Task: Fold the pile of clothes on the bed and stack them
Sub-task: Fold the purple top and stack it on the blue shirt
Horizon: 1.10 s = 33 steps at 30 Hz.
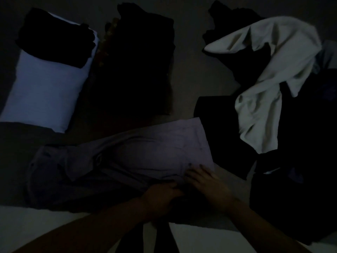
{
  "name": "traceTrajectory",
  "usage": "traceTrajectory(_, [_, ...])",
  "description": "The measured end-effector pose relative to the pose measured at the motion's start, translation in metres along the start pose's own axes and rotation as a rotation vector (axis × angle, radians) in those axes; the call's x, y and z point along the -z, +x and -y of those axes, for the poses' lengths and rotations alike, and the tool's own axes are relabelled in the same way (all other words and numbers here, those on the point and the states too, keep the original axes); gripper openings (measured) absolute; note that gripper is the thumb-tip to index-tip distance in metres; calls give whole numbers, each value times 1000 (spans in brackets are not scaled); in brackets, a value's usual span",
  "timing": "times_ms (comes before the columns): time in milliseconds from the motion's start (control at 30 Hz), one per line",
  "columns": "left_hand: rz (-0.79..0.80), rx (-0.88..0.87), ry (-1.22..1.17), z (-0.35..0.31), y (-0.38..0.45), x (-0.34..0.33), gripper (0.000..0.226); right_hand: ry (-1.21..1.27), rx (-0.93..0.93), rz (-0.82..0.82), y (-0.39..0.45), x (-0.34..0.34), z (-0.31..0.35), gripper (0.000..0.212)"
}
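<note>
Dimly, a grey garment (127, 157) lay spread across the bed (191, 73), nearest the person. The right hand (206, 181) pressed flat, fingers straight, on its near edge; the left hand (162, 194) seemed to pinch the fabric beside it. Smoothing creases before folding would likely help. The unfolded pile (269, 84) waited at right.

Dim bed (191, 73), holding: pale grey garment (127, 157) spread across the near side, right hand (206, 181) flat on its near right corner, left hand (162, 194) at its near edge with fingers curled on the cloth. Far left, white pillow (42, 92) bearing a folded dark item (54, 37); beside it a dark folded stack (138, 66). Right, an unsorted dark pile (300, 152) topped by a crumpled white garment (269, 84).
</note>
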<state>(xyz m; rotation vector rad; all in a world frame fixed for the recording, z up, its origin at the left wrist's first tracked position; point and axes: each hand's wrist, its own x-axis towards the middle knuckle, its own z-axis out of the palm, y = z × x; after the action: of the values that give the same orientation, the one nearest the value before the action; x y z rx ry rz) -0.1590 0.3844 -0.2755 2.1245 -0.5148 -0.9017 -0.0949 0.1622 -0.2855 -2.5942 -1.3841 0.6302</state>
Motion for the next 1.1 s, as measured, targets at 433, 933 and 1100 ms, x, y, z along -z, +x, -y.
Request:
traceTrajectory(433, [283,293,266,-12,4,-4,61,-56,90,63,-54,9,0,40])
traceTrajectory(933, [-253,368,-195,8,10,73,43,1200,-526,-15,-6,85,-23,30])
traceTrajectory(1100, [-389,469,119,32,42,102,29,1203,-775,-121,51,85,-54,16])
